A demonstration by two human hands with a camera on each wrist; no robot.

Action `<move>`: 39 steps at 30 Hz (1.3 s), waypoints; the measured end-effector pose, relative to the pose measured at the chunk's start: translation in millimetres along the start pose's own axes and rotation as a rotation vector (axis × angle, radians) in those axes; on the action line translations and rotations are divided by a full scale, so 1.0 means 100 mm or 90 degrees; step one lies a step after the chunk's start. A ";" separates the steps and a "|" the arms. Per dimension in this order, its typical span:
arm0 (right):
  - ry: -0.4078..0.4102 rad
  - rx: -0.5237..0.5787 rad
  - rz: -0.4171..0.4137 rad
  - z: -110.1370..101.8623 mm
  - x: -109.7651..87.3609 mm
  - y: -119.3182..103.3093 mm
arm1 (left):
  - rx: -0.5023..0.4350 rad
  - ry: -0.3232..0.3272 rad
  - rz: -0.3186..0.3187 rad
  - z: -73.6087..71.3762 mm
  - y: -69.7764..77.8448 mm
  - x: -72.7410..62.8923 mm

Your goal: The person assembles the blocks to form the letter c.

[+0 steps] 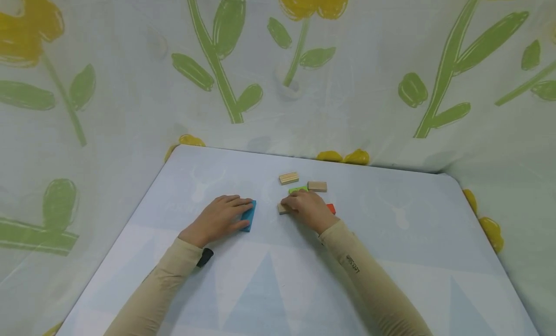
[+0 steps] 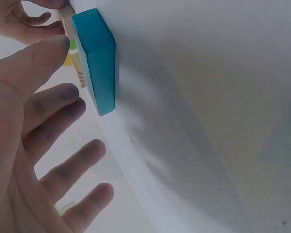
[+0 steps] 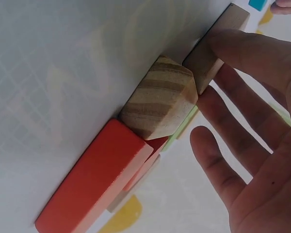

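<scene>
Plain block [image 1: 282, 210] sits pinched between the fingers of the right hand [image 1: 309, 208], blue block [image 1: 248, 217] beside the left hand's [image 1: 218, 217] spread fingers, and handling looks unfinished, green block [image 1: 297, 188] and red block [image 1: 331, 208] unheld near the pinching fingers.

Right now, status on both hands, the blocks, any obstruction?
Left hand relaxed over blue block, contact unclear. Right hand pinches plain wooden block. Striped block crowds that one.

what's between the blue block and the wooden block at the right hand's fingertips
Just bare tabletop between the blue block and that wooden block; the head view shows it.
</scene>
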State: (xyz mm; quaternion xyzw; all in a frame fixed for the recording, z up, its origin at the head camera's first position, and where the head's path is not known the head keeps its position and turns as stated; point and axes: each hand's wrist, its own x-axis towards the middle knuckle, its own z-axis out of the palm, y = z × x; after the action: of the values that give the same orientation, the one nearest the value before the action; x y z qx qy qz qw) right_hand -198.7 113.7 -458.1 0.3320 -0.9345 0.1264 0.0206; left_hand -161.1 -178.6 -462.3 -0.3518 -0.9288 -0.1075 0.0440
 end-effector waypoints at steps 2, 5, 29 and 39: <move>0.014 0.004 -0.013 0.01 0.00 0.01 | -0.002 -0.005 -0.007 0.00 0.01 0.00; 0.032 0.008 -0.031 0.02 0.01 0.03 | -0.002 -0.020 -0.015 0.01 0.02 0.00; 0.107 0.048 -0.114 0.02 0.35 -0.09 | -0.053 -0.005 0.001 0.05 0.01 -0.02; 0.081 0.031 -0.105 0.04 0.56 -0.15 | -0.051 0.013 0.026 0.04 -0.01 -0.02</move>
State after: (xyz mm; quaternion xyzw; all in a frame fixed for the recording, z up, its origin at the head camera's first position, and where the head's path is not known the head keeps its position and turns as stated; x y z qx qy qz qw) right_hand -233.0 66.5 -452.0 0.3995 -0.8975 0.1675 0.0821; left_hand -160.2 -179.9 -466.9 -0.3709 -0.9160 -0.1474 0.0417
